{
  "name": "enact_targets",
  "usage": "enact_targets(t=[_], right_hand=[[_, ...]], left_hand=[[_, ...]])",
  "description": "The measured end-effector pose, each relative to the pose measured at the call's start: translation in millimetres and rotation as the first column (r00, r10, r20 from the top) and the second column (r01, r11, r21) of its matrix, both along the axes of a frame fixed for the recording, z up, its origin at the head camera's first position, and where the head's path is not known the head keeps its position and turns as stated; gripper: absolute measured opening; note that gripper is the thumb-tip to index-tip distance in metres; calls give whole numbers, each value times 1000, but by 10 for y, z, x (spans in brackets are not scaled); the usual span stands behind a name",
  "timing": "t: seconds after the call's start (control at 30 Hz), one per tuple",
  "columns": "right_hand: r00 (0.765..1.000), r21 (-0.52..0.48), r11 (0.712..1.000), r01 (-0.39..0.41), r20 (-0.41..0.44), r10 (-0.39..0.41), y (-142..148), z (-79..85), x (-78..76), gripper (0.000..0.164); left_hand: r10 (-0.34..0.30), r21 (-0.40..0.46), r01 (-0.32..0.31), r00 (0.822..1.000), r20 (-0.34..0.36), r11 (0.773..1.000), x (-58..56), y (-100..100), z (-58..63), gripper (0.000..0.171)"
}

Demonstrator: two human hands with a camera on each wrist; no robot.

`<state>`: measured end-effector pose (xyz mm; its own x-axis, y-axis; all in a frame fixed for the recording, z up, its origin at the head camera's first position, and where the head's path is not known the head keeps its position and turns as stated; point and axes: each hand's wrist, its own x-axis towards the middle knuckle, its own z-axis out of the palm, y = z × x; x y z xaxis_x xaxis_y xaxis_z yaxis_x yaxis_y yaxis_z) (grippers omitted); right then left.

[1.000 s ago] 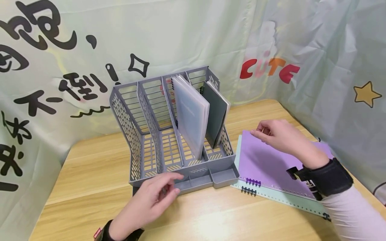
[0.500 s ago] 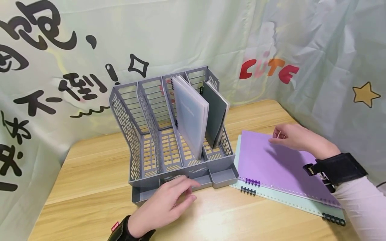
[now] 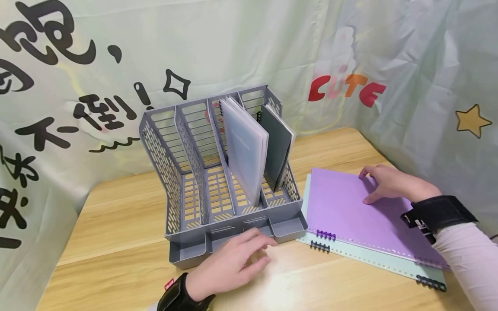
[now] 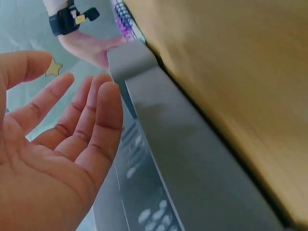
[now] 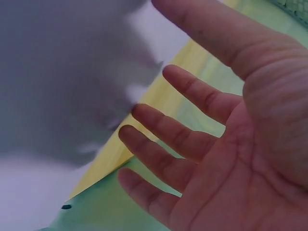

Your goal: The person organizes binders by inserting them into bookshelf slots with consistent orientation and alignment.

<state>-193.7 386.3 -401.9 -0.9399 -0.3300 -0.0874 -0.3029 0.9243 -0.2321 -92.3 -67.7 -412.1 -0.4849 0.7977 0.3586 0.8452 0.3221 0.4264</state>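
Note:
My right hand (image 3: pixel 397 183) is over the far part of a purple spiral notebook (image 3: pixel 334 198), thumb and fingers spread, fingertips right at its cover. Beneath that lies a pale green notebook (image 3: pixel 367 253), its ringed edge sticking out toward me. In the right wrist view, the straight fingers (image 5: pixel 159 115) hold nothing and overlap the notebook's edge. My left hand (image 3: pixel 233 261) hovers loosely in front of the grey file rack (image 3: pixel 186 235), gripping nothing. The left wrist view has its relaxed fingers (image 4: pixel 108 110) beside the rack's front tray (image 4: pixel 168 130).
The rack has upright compartments. A translucent-covered notebook (image 3: pixel 245 147) stands in one, and a dark-covered notebook (image 3: pixel 278 142) in the rightmost. A printed curtain (image 3: pixel 249 47) hangs behind the wooden table (image 3: pixel 116 216).
My right hand has moved right across the purple notebook, lowered and spread its fingers. The left hand has slid right along the rack's front.

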Motion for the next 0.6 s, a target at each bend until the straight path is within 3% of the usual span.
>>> enact_targets(t=[0.2, 0.43, 0.6], right_hand=[[1000, -27, 1000, 14, 4, -14, 57, -42, -23, 80], [999, -27, 999, 28, 39, -27, 104, -58, -71, 84], [997, -13, 999, 41, 62, -40, 138, -56, -107, 86]], left_hand=[[-56, -72, 55, 998, -12, 996, 39, 192, -71, 30], [-59, -199, 59, 998, 3, 978, 116, 419, -126, 35], [-81, -231, 74, 996, -21, 970, 146, 569, -151, 37]])
